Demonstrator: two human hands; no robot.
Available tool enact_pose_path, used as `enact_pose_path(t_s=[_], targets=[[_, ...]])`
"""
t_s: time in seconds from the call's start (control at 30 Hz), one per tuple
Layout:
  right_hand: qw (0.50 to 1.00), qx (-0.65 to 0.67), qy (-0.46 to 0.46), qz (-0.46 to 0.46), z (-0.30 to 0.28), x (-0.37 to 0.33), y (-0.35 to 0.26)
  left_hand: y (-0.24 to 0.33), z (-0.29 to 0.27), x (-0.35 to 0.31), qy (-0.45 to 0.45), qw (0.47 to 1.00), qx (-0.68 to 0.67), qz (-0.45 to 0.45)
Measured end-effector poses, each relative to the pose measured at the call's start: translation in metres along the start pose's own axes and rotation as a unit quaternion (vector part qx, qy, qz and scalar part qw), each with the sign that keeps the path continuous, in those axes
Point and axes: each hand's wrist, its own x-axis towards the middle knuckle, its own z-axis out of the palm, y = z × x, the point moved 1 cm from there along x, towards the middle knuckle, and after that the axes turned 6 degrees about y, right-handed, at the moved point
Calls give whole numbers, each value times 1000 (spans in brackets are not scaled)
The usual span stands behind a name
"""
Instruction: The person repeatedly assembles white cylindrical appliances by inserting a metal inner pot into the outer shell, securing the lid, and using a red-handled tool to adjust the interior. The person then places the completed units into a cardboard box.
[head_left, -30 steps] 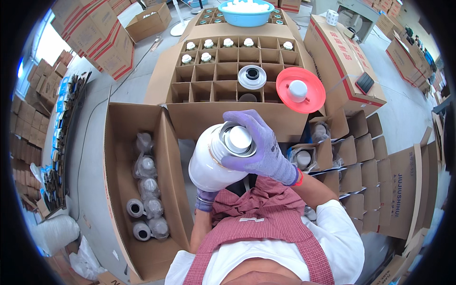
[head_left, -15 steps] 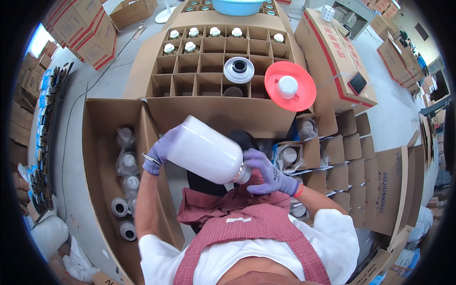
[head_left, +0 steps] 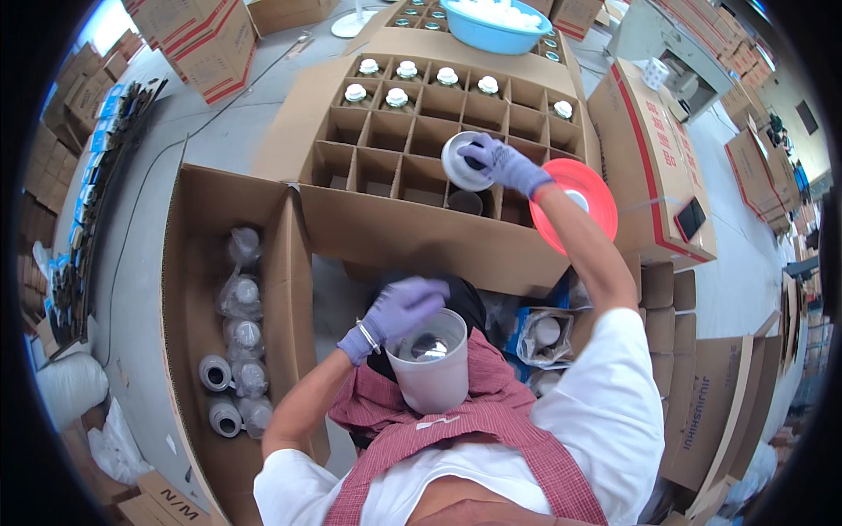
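On my lap a frosted white jar (head_left: 432, 383) stands upright, its mouth uncovered and something shiny inside. My left hand (head_left: 402, 314), in a purple glove, is over the jar's far-left rim, its fingers smeared by motion. Reaching forward, my right hand (head_left: 502, 165), gloved alike, pinches the dark centre of a round white lid (head_left: 460, 167) over the divided carton. Beneath my right forearm lies a red round dish (head_left: 598, 186), with a white piece at its middle partly covered by the arm.
The divided carton (head_left: 395, 210) holds several white-capped bottles (head_left: 407, 70). To the left, an open carton (head_left: 294, 289) contains plastic-wrapped pieces (head_left: 246, 337). A blue basin (head_left: 491, 39) of white pieces is at the back. A closed carton (head_left: 649, 149) bears a phone (head_left: 690, 218) at right.
The jar has gone from lying tilted between both hands to upright on my lap. My right hand has left its mouth and moved forward onto the white lid.
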Motion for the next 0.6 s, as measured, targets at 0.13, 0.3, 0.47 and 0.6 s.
enact_pose_path(t_s=[0.13, 0.3, 0.47, 0.6], targets=[[991, 10, 102, -89, -38, -19, -169, 6, -20, 42, 199, 841, -487, -127], [925, 208, 297, 112, -43, -56, -231, 39, 3, 53, 242, 942, -196, 122], [564, 732, 17, 383, -32, -90, -219, 67, -31, 46, 166, 908, 137, 360], [933, 250, 227, 126, -74, -88, -245, 41, -22, 11, 192, 921, -340, 0]])
